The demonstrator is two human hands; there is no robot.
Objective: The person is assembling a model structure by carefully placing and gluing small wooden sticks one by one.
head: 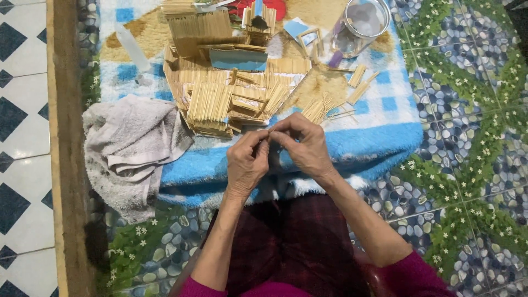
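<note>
My left hand [246,162] and my right hand [306,142] meet fingertip to fingertip over a blue fluffy mat [374,137]. Between the pinched fingers is something very small and thin, too small to make out. Just beyond the hands lie flat panels of thin sticks [210,104] stacked in a heap, and a loose bundle of sticks [319,108] lies to the right of them. More stick panels [199,26] are piled at the far edge.
A grey towel [131,144] lies crumpled at the mat's left. A clear glass jar [360,25] lies at the far right, a clear plastic bottle [131,48] at the far left. A wooden strip [65,143] borders the pebble-patterned floor [473,110].
</note>
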